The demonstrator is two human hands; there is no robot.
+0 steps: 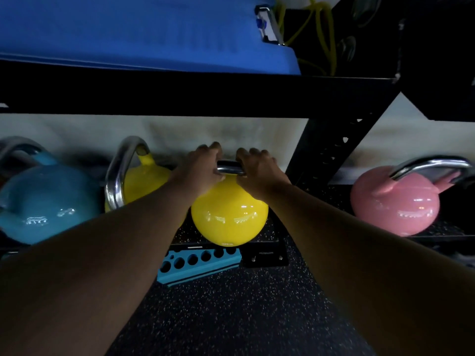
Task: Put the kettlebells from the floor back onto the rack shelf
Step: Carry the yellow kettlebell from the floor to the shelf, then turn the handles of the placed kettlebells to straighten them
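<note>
A yellow kettlebell (228,217) with a chrome handle sits at the front edge of the low rack shelf (264,238), right in front of me. My left hand (203,165) and my right hand (257,168) both grip its handle from above, side by side. A second yellow kettlebell (144,178) stands on the shelf just to the left, partly hidden by my left forearm. Further left is a light blue kettlebell (43,201). A pink kettlebell (393,204) rests on the neighbouring shelf to the right.
A black rack upright (326,150) rises between the yellow and pink kettlebells. A black upper shelf (180,91) carries a blue mat (128,32) overhead. A teal block with holes (198,265) lies on the speckled rubber floor (244,317) below the shelf.
</note>
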